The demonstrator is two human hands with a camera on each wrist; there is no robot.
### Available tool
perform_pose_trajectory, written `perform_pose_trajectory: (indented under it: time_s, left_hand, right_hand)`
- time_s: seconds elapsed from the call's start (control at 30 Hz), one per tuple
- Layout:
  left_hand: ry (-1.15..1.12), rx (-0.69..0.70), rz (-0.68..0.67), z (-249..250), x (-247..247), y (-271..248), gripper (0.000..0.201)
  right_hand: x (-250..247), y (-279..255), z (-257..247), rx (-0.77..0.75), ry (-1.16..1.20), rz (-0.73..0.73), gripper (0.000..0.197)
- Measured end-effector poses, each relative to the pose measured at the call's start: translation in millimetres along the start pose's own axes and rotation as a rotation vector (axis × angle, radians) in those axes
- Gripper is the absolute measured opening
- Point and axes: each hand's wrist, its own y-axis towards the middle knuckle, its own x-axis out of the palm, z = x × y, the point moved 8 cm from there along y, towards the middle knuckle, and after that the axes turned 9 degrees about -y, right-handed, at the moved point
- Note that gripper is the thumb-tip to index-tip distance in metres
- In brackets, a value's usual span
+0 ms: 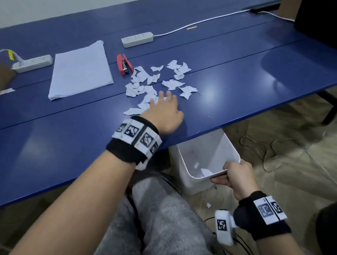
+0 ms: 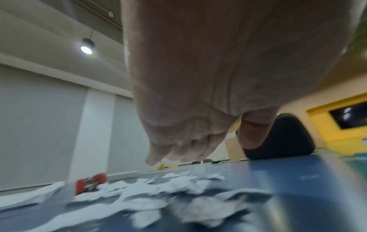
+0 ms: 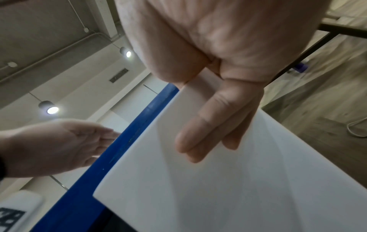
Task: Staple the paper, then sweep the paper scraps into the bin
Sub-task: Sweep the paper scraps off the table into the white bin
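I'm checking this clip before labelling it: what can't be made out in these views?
- Staple in the paper stack: too small, head view.
- Paper scraps under the left hand: covered, head view.
- Bin bottom: partly hidden by its wall.
- Right hand thumb: behind the bin wall, right wrist view.
- Stapler: blurred, left wrist view.
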Motion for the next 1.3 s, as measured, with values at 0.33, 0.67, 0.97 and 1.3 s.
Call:
perform_pose_trajectory:
  time_s: [0.33, 0.67, 0.97, 1.3]
  left_hand:
    - [0.036, 0.059, -0.175, 27, 44, -4, 0.06]
    - [0.062, 0.221, -0.283, 82, 61, -38, 0.058]
    - [0.076, 0.22, -0.131, 92, 39, 8, 0.051]
    - [0.057, 0.329, -0.221, 86, 73, -27, 0.058]
  right_hand:
    - [4, -3, -2, -0.01, 0.013, -0.014, 0.035]
    - [0, -1, 0, 0.004, -0.008, -0.003, 0.038]
    - [0, 2, 1, 0.001, 0.002, 0.0, 0.037]
    - [3, 0, -2, 0.006, 0.053, 0.008, 0.039]
